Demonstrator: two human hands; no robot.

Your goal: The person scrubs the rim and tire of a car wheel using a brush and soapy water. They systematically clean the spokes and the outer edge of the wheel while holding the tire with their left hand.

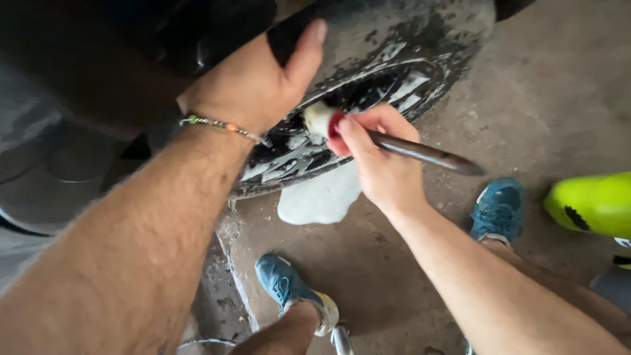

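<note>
My left hand (253,82) rests flat on top of a black car tyre (394,33), thumb stretched over the tread; a beaded bracelet circles the wrist. My right hand (378,158) grips a brush (420,151) with a dark wooden handle, red collar and pale bristles. The bristles press against the soapy wheel rim (368,98), which shows white foam between dark spokes. The handle sticks out to the right past my fingers.
A puddle of white foam (319,197) lies on the concrete floor under the wheel. My two blue shoes (289,286) (497,209) stand on the floor. A neon yellow object (591,204) sits at the right edge. The grey car body fills the left.
</note>
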